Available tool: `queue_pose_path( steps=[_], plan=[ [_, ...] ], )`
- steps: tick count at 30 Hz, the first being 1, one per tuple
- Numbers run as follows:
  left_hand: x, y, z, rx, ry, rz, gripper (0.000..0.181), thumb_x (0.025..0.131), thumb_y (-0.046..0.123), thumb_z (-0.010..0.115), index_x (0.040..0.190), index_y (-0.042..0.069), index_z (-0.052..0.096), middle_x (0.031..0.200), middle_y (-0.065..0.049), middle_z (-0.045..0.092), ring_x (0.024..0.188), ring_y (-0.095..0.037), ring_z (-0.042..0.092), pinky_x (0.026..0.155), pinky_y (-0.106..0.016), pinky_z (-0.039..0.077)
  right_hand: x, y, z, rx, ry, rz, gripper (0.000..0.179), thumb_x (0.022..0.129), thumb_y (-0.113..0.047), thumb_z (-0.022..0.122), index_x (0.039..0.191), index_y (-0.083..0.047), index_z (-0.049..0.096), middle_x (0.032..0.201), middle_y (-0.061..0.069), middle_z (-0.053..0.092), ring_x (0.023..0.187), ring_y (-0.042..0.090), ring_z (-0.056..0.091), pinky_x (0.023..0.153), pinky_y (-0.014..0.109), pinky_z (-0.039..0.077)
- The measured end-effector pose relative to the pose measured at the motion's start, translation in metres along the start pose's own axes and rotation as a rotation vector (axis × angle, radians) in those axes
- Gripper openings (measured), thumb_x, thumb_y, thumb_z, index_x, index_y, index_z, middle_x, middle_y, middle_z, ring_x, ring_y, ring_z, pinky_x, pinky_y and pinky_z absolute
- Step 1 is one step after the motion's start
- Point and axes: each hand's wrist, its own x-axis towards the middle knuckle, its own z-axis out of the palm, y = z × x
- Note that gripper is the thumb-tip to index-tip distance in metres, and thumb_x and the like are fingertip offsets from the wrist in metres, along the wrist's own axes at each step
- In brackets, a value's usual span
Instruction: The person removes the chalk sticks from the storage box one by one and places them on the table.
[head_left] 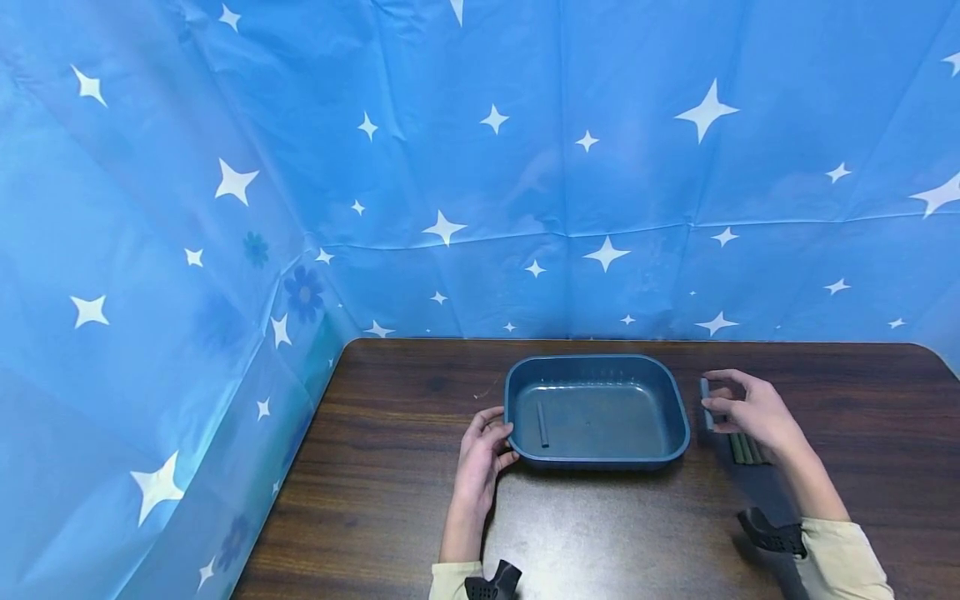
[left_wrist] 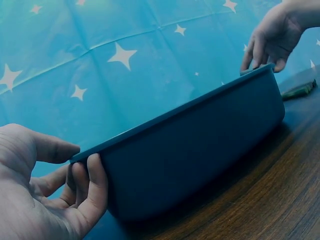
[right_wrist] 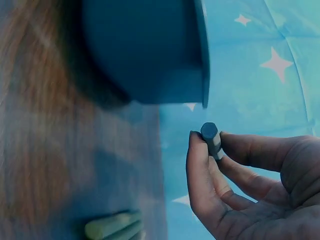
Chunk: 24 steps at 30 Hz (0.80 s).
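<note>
A blue rectangular plastic basin (head_left: 600,460) with rounded corners stands on the table. At its left end my left hand (head_left: 480,454) pinches the rim, thumb over the edge and fingers curled against the outside wall. Inside, near the left end, lies a thin dark grey-blue stick (head_left: 542,425). My right hand (head_left: 757,410), just beyond the basin's right end, pinches a short grey-blue stick (right_wrist: 210,132) between thumb and fingers. The stick's six-sided end shows in the right wrist view. Below that hand several green sticks (head_left: 742,450) lie side by side on the table, partly hidden by it.
The dark wood-grain table (head_left: 375,500) runs back to a blue curtain (head_left: 525,183) with white stars, which also hangs along the left side. A black wrist mount (head_left: 772,533) sits on the right forearm, another (head_left: 495,581) on the left.
</note>
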Motion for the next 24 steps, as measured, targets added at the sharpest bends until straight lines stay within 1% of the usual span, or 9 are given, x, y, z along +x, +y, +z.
queue_pose_path(
  steps=[2,4,6,14,24],
  plan=[
    [0.0,0.0,0.0,0.002,0.0,0.002,0.033,0.096,0.001,0.06,0.127,-0.002,0.054,0.097,-0.006,0.061,0.073,-0.01,0.056,0.06,-0.021,0.052,-0.002,0.005,-0.003,-0.011,0.005,0.002,0.052,0.104,-0.003,0.056,0.148,0.017,0.035,0.116,0.03,0.059,0.09,0.018,0.069,0.074,0.04,0.062],
    [0.0,0.0,0.0,0.002,0.001,0.002,0.032,0.095,0.001,0.06,0.127,-0.001,0.055,0.096,-0.006,0.061,0.073,-0.01,0.055,0.06,-0.021,0.052,-0.004,0.009,-0.006,-0.022,0.01,0.009,0.053,0.104,-0.004,0.056,0.148,0.017,0.035,0.118,0.033,0.059,0.092,0.02,0.069,0.075,0.04,0.062],
    [0.0,0.0,0.001,0.002,0.001,0.001,0.032,0.095,0.001,0.06,0.127,-0.001,0.055,0.096,-0.006,0.061,0.073,-0.01,0.055,0.06,-0.02,0.052,-0.005,0.014,-0.008,-0.034,0.017,0.022,0.053,0.105,-0.006,0.056,0.148,0.018,0.035,0.12,0.035,0.059,0.092,0.019,0.069,0.074,0.04,0.062],
    [0.001,0.0,0.0,0.004,0.006,-0.003,0.035,0.095,0.002,0.061,0.129,-0.003,0.054,0.097,-0.007,0.062,0.073,-0.01,0.055,0.061,-0.021,0.052,-0.01,0.03,-0.022,-0.044,0.028,0.061,0.054,0.107,-0.008,0.053,0.147,0.02,0.032,0.124,0.039,0.056,0.084,0.009,0.066,0.074,0.036,0.062],
    [0.001,0.0,0.0,-0.003,0.007,-0.005,0.034,0.095,0.001,0.061,0.128,-0.002,0.054,0.095,-0.006,0.061,0.073,-0.01,0.056,0.06,-0.021,0.052,-0.016,0.046,-0.037,-0.077,0.091,0.096,0.053,0.107,-0.011,0.054,0.145,0.021,0.036,0.127,0.042,0.053,0.084,0.003,0.063,0.074,0.033,0.062]
  ],
)
